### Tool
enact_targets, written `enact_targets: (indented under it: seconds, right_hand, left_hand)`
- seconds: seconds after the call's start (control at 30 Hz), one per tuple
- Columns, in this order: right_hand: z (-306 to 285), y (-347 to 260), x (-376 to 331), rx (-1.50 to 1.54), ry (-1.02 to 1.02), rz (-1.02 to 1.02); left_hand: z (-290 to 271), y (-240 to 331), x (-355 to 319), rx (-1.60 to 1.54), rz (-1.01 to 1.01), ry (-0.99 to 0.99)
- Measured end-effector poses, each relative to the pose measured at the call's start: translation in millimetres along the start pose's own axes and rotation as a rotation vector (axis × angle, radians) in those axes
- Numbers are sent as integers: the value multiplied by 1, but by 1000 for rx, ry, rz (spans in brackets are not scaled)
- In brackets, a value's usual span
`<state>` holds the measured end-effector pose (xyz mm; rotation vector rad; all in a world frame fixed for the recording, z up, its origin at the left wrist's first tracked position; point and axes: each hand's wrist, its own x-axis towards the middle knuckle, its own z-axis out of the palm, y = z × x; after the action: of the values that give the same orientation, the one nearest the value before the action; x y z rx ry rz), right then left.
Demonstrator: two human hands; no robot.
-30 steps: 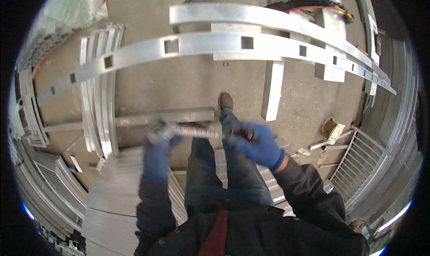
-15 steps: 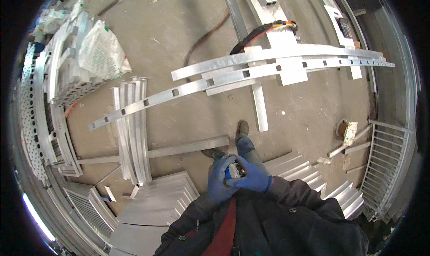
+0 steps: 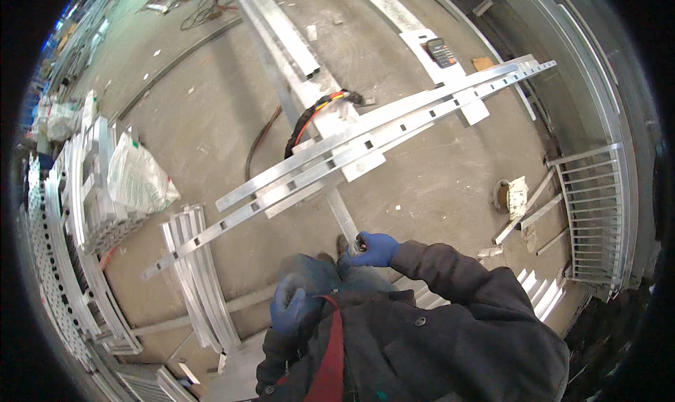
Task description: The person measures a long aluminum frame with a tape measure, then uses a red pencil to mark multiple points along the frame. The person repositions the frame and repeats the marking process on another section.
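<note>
Both my hands wear blue gloves. My right hand (image 3: 374, 250) is closed around a small shiny metal piece (image 3: 357, 245), held out in front of my body over the floor. My left hand (image 3: 287, 310) hangs lower, close to my dark jacket, with its fingers apart and nothing visible in it. Two long slotted aluminium rails (image 3: 365, 143) lie side by side across supports just ahead of me. A flat metal strip (image 3: 342, 215) runs from under the rails toward my feet.
A black calculator (image 3: 442, 51) lies on a far beam. Orange and black cables (image 3: 316, 117) trail over the concrete floor. Curved aluminium profiles (image 3: 193, 275) and stacked racks (image 3: 84, 184) with a plastic bag (image 3: 137, 177) stand left. A railing panel (image 3: 598, 219) lies right.
My hands were together on the small metal piece; now the left has dropped away and only the right holds it. My view has swung so the rails sit farther off and tilted.
</note>
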<state>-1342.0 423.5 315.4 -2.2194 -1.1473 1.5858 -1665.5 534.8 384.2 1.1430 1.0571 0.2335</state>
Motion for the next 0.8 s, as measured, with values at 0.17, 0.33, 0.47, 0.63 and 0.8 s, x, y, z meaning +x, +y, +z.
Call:
enact_targets:
  seconds: [0.17,0.33,0.47,0.63,0.8]
  right_hand:
    - [-70,34,16,-166,130,-20]
    - [-205,61,47,-85,635,97]
    - [-315,104,84,-118,694,262]
    - [-421,166,121,-297,657,303]
    - [-495,237,181,-552,510,250]
  left_hand:
    - [27,10,54,295,-50,-142]
    - [57,45,129,317,7,-277]
    - [88,68,166,314,-16,-259]
    - [118,56,192,425,8,-263]
    - [166,3,194,325,-116,-67]
